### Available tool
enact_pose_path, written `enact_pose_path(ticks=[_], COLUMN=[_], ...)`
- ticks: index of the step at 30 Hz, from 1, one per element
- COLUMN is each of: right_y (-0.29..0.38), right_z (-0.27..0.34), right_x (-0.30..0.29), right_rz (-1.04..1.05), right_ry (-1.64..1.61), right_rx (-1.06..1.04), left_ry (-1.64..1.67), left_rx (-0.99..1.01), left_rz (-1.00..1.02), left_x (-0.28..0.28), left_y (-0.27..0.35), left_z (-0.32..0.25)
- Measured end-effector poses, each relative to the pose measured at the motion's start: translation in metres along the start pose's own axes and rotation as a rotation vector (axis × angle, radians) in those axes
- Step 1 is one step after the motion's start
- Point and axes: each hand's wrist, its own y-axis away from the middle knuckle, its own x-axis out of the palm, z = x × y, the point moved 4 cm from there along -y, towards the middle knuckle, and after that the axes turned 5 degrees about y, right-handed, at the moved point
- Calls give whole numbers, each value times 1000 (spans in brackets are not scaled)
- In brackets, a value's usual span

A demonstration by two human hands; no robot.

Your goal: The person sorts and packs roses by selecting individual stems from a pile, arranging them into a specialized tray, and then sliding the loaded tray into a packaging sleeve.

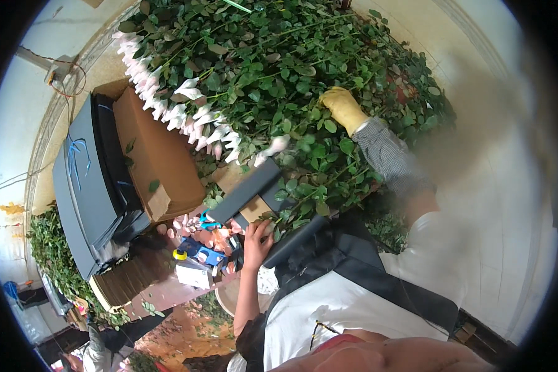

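Note:
My right hand (344,108), in a yellow rubber glove with a checked sleeve above it, rests among the leafy stems (269,79) of a large heap of roses. Whether its fingers grip a stem cannot be told. My left hand (259,236) is bare, fingers curled, at a cardboard piece (256,209) and the leaves beside it; what it holds is unclear. Dark grey foam-like strips (246,190) frame the cardboard. White-pink rose heads (218,132) in pale sleeves line the heap's left edge, and one rose head (278,145) lies above the strips.
Left of the heap stand an open cardboard box (153,149) and a stack of grey sheets (81,186). Near my left hand lie teal-handled scissors (209,222), a blue object (203,251), a white box (194,274) and loose petals. Another person (97,351) is at the lower left.

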Motion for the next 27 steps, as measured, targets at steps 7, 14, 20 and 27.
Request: enact_pose_path(ticks=[7,14,20,27], right_y=[-73,-153,-131,-32], right_z=[55,48,131,31], right_x=[-48,11,-55,-15], right_rz=[-72,-54,-354,53], right_ry=[-118,190,-33,52], right_rx=[49,150,-50,54], left_ry=[8,-10,44,80], left_rx=[-1,51,-41,-23], left_rz=[-9,33,32,9], left_x=[1,5,-7,0], left_y=[0,-9,-1,-3], left_z=[4,-5,-10,-1])
